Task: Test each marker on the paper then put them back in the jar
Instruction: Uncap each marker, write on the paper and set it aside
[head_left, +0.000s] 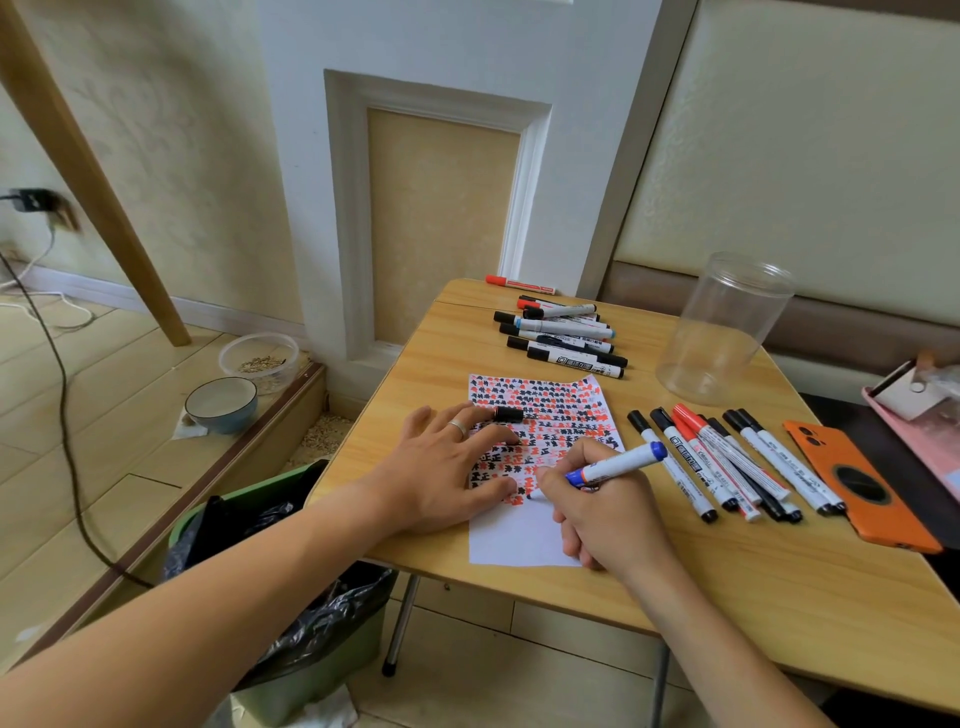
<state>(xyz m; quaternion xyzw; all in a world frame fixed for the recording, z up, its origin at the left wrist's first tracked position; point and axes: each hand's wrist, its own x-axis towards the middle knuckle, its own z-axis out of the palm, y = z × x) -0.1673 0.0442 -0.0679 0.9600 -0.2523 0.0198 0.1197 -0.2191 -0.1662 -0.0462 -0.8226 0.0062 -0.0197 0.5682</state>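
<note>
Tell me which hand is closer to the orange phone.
Right. The right hand, writing with a blue marker, sits just left of the orange phone; the left hand lies flat on the paper, farther left.

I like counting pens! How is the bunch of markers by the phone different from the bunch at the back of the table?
The markers by the phone lie side by side in one fanned row; the back pile is heaped, some on top of others. The phone bunch points roughly toward the person; the back pile lies crosswise. Both are capped with white barrels, mostly black caps and some red.
</note>
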